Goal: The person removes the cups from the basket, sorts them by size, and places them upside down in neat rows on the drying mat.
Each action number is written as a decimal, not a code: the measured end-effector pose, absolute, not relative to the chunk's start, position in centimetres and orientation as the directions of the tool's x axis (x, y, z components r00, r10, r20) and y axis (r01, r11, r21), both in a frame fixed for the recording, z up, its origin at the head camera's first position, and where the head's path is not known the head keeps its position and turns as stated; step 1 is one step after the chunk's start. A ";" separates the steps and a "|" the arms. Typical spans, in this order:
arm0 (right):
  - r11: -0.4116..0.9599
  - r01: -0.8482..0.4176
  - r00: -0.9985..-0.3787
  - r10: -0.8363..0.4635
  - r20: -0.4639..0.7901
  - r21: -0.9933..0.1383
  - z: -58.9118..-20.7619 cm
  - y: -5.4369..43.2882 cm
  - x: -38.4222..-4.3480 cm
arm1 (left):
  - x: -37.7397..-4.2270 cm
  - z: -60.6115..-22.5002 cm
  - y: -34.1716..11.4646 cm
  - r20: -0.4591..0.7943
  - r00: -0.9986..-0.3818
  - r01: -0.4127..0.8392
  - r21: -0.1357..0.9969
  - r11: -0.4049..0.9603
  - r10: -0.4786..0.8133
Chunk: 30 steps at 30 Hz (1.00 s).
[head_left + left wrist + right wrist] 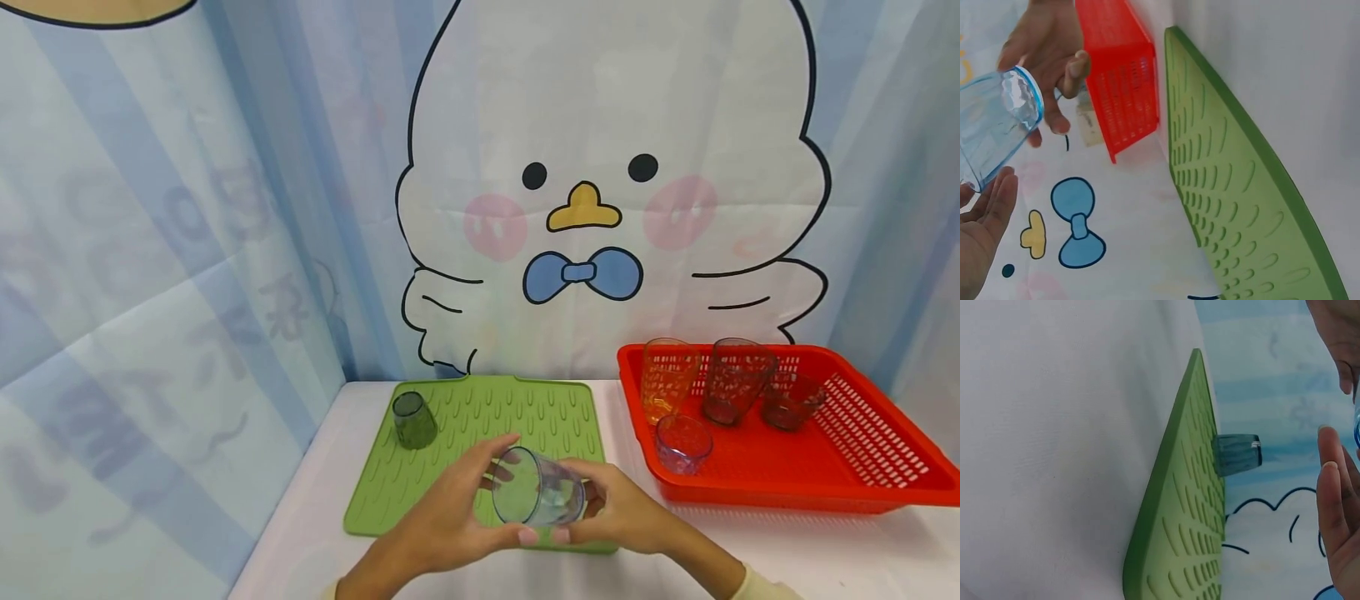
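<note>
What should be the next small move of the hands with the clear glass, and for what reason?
Probably turn the clear glass mouth down: the left hand and right hand hold it sideways, its mouth toward the left hand, apparently above the green mat, where the dark glass stands with its narrow end up.

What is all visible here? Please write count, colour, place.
Table: 1, white, underneath
Printed cloth: count unclear, white and blue, behind
Mat: 1, green, on table
Basket: 1, red, on table, right
Dark glass: 1, smoky, mat's far left
Amber glass: 1, amber, basket's far left
Pinkish glass: 1, pinkish, basket's near left
Other glasses: 2, tint unclear, basket, right of amber glass
Held glass: 1, bluish, lifted off table
Sleeves: 2, pale yellow, bottom edge
Left hand: 1, bare, at held glass's rim
Right hand: 1, bare, near its base
</note>
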State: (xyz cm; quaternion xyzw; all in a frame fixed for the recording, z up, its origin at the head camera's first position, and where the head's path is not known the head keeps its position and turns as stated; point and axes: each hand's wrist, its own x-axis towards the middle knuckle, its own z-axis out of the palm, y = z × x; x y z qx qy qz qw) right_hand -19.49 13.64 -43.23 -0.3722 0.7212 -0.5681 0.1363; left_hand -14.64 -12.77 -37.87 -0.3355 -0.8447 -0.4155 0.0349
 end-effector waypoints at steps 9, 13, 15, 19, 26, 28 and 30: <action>0.009 -0.394 -0.676 -0.680 0.283 -0.919 -42.5 14.6 -19.2 | -14.5 -38.4 -12.9 0.330 -0.770 0.597 0.673 0.436 0.546; -0.013 -0.408 -0.676 -0.668 0.312 -0.913 -42.1 14.7 -19.0 | -14.4 -38.6 -13.0 0.331 -0.773 0.593 0.681 0.430 0.542; -0.015 -0.411 -0.681 -0.660 0.318 -0.912 -42.0 14.7 -19.0 | -14.4 -38.7 -13.0 0.331 -0.778 0.588 0.685 0.431 0.535; -0.036 -0.404 -0.685 -0.650 0.329 -0.914 -41.7 14.5 -18.9 | -14.4 -38.7 -13.1 0.319 -0.791 0.569 0.696 0.437 0.523; -0.124 -0.388 -0.669 -0.644 0.372 -0.913 -41.6 14.2 -18.5 | -14.2 -38.7 -13.3 0.279 -0.802 0.542 0.710 0.449 0.527; -0.135 -0.388 -0.675 -0.633 0.381 -0.912 -41.5 14.2 -18.4 | -14.2 -38.7 -13.4 0.272 -0.804 0.539 0.710 0.453 0.529; -0.151 -0.387 -0.678 -0.623 0.391 -0.910 -41.5 14.0 -18.3 | -14.2 -38.7 -13.6 0.267 -0.805 0.537 0.707 0.460 0.529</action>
